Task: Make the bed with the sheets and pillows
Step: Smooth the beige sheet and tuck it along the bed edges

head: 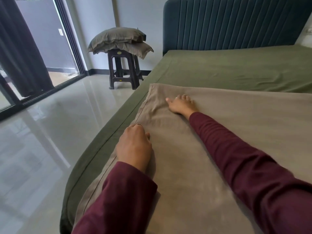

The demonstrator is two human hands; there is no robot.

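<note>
A green fitted sheet (pixel 228 71) covers the bed up to the dark blue headboard (pixel 236 22). A taupe top sheet (pixel 236 132) lies over the bed's near part, its top hem running across the middle. My left hand (pixel 135 147) rests near the sheet's stitched left hem with its fingers curled down onto the fabric. My right hand (pixel 181 104) lies flat on the sheet farther up, fingers spread, pressing beside some wrinkles. Two grey-green pillows (pixel 118 41) are stacked on a stool left of the headboard.
A dark plastic stool (pixel 124 71) stands on the glossy tiled floor (pixel 42 141) by the wall. A sliding glass door (pixel 55 48) with a dark curtain (pixel 18 48) is at the left. Open floor runs along the bed's left side.
</note>
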